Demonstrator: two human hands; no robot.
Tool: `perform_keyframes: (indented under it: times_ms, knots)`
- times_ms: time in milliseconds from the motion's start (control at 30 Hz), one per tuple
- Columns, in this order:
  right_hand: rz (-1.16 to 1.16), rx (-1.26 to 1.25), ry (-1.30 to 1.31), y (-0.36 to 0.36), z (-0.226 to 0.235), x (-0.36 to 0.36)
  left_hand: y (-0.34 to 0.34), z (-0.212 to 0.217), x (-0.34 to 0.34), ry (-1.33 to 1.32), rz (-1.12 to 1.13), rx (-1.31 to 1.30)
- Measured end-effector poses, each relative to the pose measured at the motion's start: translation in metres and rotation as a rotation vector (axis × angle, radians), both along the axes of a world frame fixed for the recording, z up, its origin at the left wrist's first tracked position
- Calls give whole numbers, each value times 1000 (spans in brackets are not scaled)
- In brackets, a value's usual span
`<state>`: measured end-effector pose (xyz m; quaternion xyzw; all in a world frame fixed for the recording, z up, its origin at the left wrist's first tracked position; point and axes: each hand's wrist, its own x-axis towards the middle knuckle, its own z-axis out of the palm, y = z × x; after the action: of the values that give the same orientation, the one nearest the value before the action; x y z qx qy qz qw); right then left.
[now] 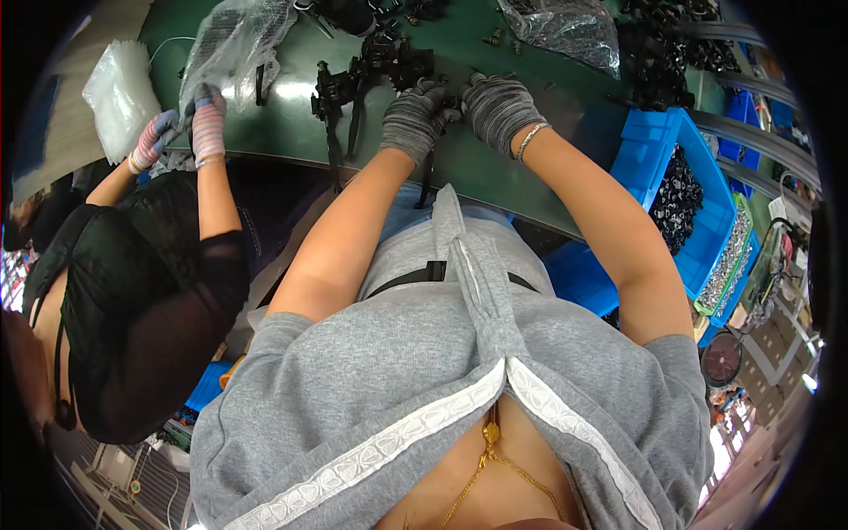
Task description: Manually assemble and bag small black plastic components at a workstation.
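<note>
My left hand (pixel 413 119) and right hand (pixel 499 106), both in grey knit gloves, meet on the green table (pixel 495 168), fingers curled shut around a small black part (pixel 449 113) pinched between them. Just beyond lie black clamp assemblies (pixel 371 75). To my right sits a blue bin (pixel 654 146) of black parts; at my left, a co-worker's gloved hands (pixel 185 132) hold a clear plastic bag (pixel 234 40).
</note>
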<state>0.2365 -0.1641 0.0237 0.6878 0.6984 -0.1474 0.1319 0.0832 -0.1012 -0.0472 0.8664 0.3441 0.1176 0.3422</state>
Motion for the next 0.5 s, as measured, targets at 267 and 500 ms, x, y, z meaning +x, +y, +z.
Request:
perform_keyframes:
  times_ms: [267, 500]
  knots:
    - [-399, -182, 217, 2, -13, 7, -1, 2, 0, -46, -2, -37]
    - [-463, -104, 340, 12, 25, 31, 3, -9, -3, -74, -11, -6]
